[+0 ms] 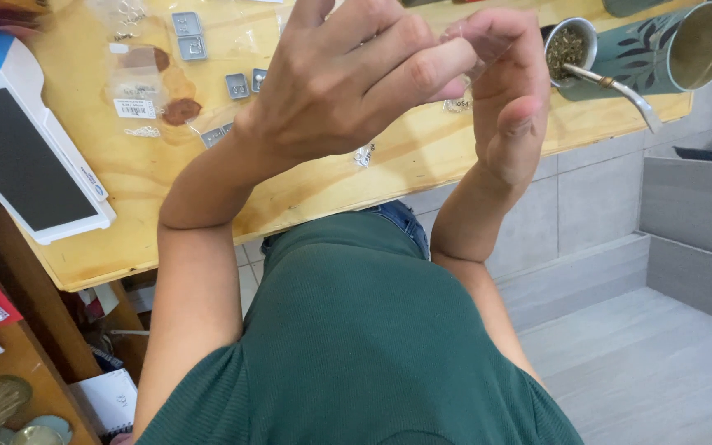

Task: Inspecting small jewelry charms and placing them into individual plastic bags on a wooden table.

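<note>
Pinching a small clear plastic bag (pixel 478 51) between both hands above the worktop (pixel 389 156), the left hand (pixel 348 82) and right hand (pixel 508 82) close fingers on its thin, slippery, feather-light edges.

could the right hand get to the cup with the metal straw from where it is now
Probably yes. The right hand is raised just beside the cup at the table's edge, nothing between them, though its fingertips seem pinched on a small clear bag.
</note>
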